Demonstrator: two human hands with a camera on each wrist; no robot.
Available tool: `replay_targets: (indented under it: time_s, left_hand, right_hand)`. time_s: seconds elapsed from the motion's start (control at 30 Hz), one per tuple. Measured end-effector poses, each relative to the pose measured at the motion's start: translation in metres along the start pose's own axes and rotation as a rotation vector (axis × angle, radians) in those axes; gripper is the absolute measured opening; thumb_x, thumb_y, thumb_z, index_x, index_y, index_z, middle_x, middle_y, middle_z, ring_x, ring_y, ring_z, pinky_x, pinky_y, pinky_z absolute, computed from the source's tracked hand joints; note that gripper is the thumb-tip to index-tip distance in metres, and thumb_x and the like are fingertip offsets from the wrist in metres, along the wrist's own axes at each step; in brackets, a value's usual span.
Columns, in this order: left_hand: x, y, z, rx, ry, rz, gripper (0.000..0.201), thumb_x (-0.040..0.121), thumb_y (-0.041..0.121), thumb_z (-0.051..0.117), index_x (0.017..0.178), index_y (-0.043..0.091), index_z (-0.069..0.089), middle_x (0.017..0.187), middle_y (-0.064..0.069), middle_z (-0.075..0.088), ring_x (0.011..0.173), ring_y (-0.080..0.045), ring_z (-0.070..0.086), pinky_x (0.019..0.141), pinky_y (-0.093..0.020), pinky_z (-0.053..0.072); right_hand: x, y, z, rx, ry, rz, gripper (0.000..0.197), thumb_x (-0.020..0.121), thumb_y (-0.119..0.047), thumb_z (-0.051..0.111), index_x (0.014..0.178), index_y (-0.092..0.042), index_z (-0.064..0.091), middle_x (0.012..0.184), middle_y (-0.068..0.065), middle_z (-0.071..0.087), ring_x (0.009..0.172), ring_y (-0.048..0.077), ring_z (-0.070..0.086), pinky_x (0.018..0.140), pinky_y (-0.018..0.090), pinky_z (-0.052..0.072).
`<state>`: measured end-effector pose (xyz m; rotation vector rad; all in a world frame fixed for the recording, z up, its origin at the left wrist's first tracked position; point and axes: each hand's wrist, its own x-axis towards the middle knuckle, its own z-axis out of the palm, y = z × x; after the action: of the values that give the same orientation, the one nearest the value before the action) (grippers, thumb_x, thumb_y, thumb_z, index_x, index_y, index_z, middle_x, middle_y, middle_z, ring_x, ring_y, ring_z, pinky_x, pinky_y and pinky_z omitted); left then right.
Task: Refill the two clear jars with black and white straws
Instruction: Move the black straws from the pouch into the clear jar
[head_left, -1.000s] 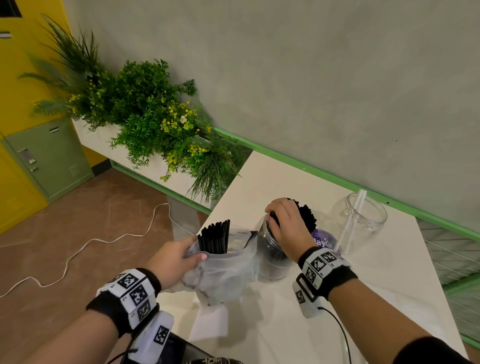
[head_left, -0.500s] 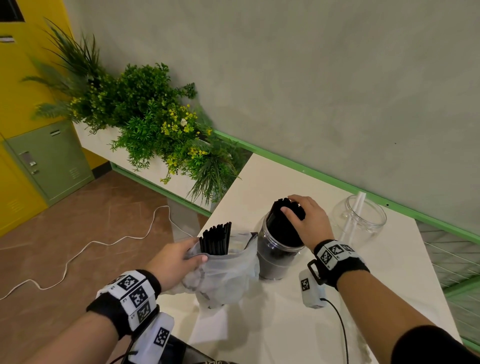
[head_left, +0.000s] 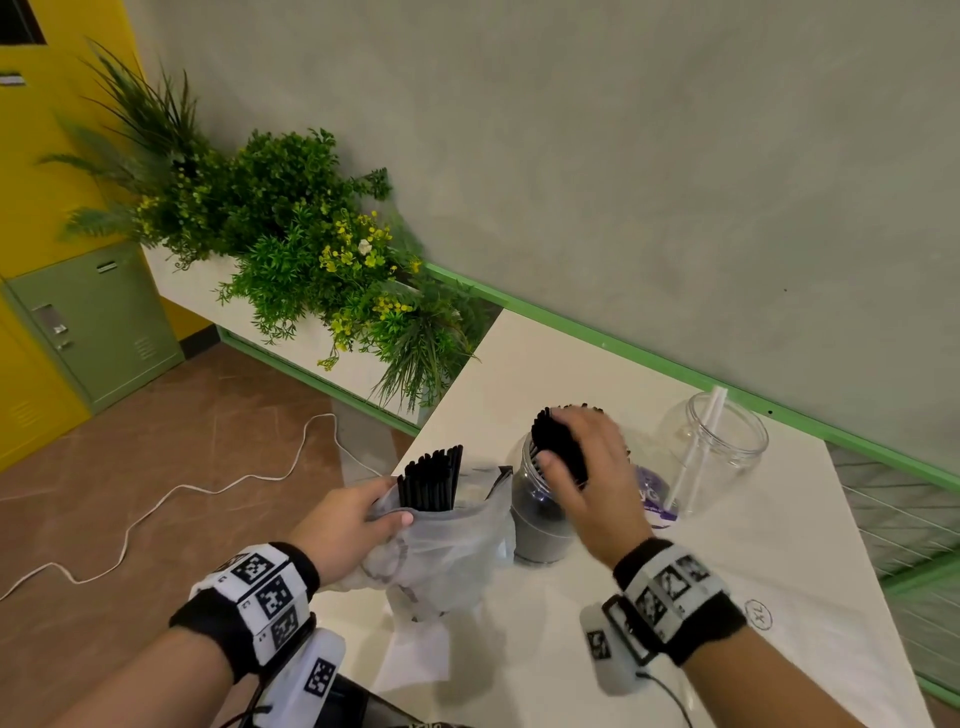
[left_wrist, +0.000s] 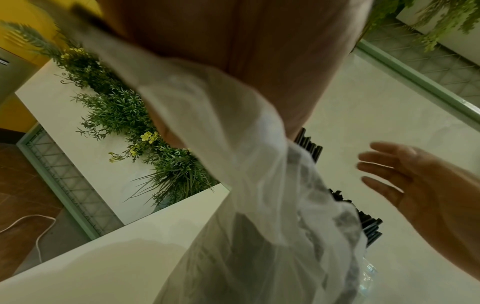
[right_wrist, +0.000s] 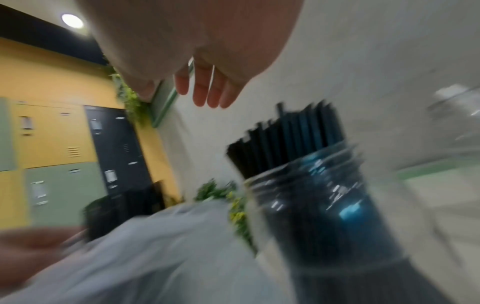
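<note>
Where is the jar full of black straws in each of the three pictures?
Head: the jar of black straws stands mid-table, partly behind the right hand.
Left wrist: only its straw tips peek out right of the plastic bag.
Right wrist: large and blurred, lower right.
Shared landmark: the plastic bag, just beside the jar in every view.

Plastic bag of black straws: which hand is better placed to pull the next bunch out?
Likely the right hand: open and free beside the jar. The left hand grips the plastic bag.
</note>
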<state>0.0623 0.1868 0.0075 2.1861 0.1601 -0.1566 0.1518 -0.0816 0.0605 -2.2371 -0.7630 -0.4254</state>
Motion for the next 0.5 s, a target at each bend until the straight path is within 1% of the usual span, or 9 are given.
replay_targets:
  time_s: [0.03, 0.1, 0.17, 0.23, 0.27, 0.3, 0.37, 0.43, 0.5]
  left_hand:
    - [0.000, 0.001, 0.001, 0.004, -0.001, 0.006, 0.037, 0.088, 0.038, 0.061, 0.124, 0.035, 0.056, 0.111, 0.012, 0.067, 0.101, -0.004, 0.061, 0.088, -0.029, 0.049]
    - [-0.001, 0.005, 0.002, -0.011, -0.005, 0.033, 0.027, 0.088, 0.035, 0.062, 0.114, 0.042, 0.058, 0.105, 0.016, 0.068, 0.098, 0.001, 0.062, 0.087, -0.027, 0.050]
    - [-0.004, 0.013, 0.004, -0.007, -0.018, 0.063, 0.024, 0.088, 0.033, 0.063, 0.100, 0.052, 0.056, 0.095, 0.021, 0.068, 0.092, 0.008, 0.061, 0.082, -0.022, 0.050]
    - [-0.007, 0.019, 0.006, -0.006, -0.034, 0.071, 0.021, 0.085, 0.034, 0.063, 0.091, 0.054, 0.059, 0.087, 0.017, 0.070, 0.085, 0.005, 0.063, 0.079, -0.025, 0.051]
    - [-0.009, 0.019, 0.008, -0.016, -0.046, 0.077, 0.021, 0.082, 0.034, 0.063, 0.094, 0.052, 0.061, 0.088, 0.014, 0.071, 0.086, 0.001, 0.064, 0.081, -0.029, 0.052]
    - [-0.010, 0.019, 0.009, -0.023, -0.055, 0.084, 0.026, 0.080, 0.033, 0.063, 0.100, 0.049, 0.062, 0.092, 0.014, 0.071, 0.089, -0.003, 0.064, 0.084, -0.032, 0.052]
    - [-0.011, 0.020, 0.010, -0.017, -0.066, 0.091, 0.036, 0.077, 0.031, 0.066, 0.110, 0.044, 0.061, 0.099, 0.015, 0.071, 0.095, -0.003, 0.063, 0.089, -0.035, 0.050]
    - [-0.012, 0.021, 0.010, -0.002, -0.052, 0.098, 0.038, 0.079, 0.028, 0.068, 0.113, 0.041, 0.061, 0.101, 0.014, 0.071, 0.096, -0.004, 0.063, 0.088, -0.033, 0.049]
    - [-0.012, 0.020, 0.010, 0.021, -0.028, 0.095, 0.039, 0.083, 0.024, 0.069, 0.118, 0.037, 0.060, 0.103, 0.011, 0.070, 0.096, -0.006, 0.063, 0.087, -0.028, 0.049]
  right_hand:
    - [-0.007, -0.010, 0.012, 0.056, -0.103, 0.007, 0.057, 0.089, -0.049, 0.053, 0.136, -0.017, 0.045, 0.135, -0.001, 0.046, 0.127, 0.011, 0.040, 0.108, 0.033, 0.035]
    - [-0.016, -0.023, 0.037, 0.219, -0.298, 0.100, 0.084, 0.080, -0.059, 0.062, 0.146, -0.022, 0.028, 0.145, -0.006, 0.037, 0.134, 0.005, 0.034, 0.112, 0.028, 0.030]
    - [-0.018, -0.030, 0.062, 0.391, -0.369, 0.247, 0.109, 0.067, -0.062, 0.074, 0.150, -0.029, 0.012, 0.145, -0.011, 0.036, 0.135, 0.002, 0.032, 0.111, 0.025, 0.028]
    - [-0.016, -0.034, 0.082, 0.508, -0.354, 0.376, 0.118, 0.059, -0.050, 0.085, 0.148, -0.035, 0.010, 0.133, -0.013, 0.046, 0.126, 0.004, 0.042, 0.105, 0.020, 0.032]
    - [-0.015, -0.037, 0.089, 0.561, -0.324, 0.421, 0.114, 0.059, -0.039, 0.088, 0.146, -0.036, 0.015, 0.123, -0.011, 0.053, 0.118, 0.006, 0.050, 0.099, 0.016, 0.037]
    - [-0.014, -0.038, 0.095, 0.612, -0.288, 0.458, 0.103, 0.062, -0.027, 0.088, 0.142, -0.036, 0.024, 0.113, -0.008, 0.058, 0.108, 0.008, 0.056, 0.093, 0.014, 0.040]
    - [-0.013, -0.044, 0.101, 0.717, -0.219, 0.480, 0.066, 0.072, -0.008, 0.079, 0.124, -0.031, 0.046, 0.096, -0.003, 0.063, 0.090, 0.011, 0.061, 0.088, 0.020, 0.046]
    - [-0.014, -0.048, 0.099, 0.703, -0.144, 0.434, 0.037, 0.077, 0.002, 0.069, 0.104, -0.020, 0.057, 0.086, -0.002, 0.064, 0.083, 0.008, 0.061, 0.084, 0.022, 0.047]
    - [-0.013, -0.054, 0.089, 0.702, -0.079, 0.376, 0.026, 0.079, 0.006, 0.066, 0.093, -0.014, 0.059, 0.083, -0.003, 0.065, 0.083, 0.008, 0.062, 0.083, 0.022, 0.048]
